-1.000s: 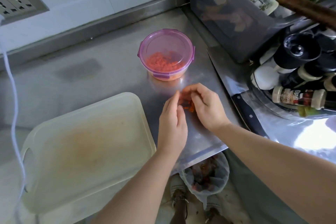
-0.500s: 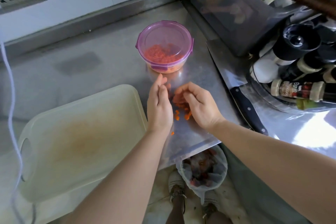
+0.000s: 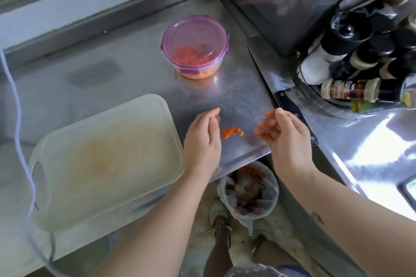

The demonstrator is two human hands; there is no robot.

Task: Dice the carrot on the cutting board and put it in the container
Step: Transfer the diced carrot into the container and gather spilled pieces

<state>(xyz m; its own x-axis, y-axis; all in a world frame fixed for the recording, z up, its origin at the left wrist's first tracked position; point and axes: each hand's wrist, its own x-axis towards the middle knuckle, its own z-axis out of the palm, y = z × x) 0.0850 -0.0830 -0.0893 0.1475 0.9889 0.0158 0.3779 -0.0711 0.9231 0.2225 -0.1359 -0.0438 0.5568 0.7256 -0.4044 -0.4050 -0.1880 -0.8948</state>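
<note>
Carrot first, but from big to small: the cutting board (image 3: 105,159) lies near left, stained orange; the purple-lidded container (image 3: 195,48) stands far centre with most of the dice inside; my left hand (image 3: 202,141) is straight-fingered, holding nothing; my right hand (image 3: 286,137) is loosely curled, orange at the tips, and I cannot tell whether it pinches bits. Between them, on the steel counter (image 3: 135,74), lies 1 small pile of dice (image 3: 231,132). Light, firm, wet, quick to scatter, I judge: best scooped between both hands, not picked singly.
</note>
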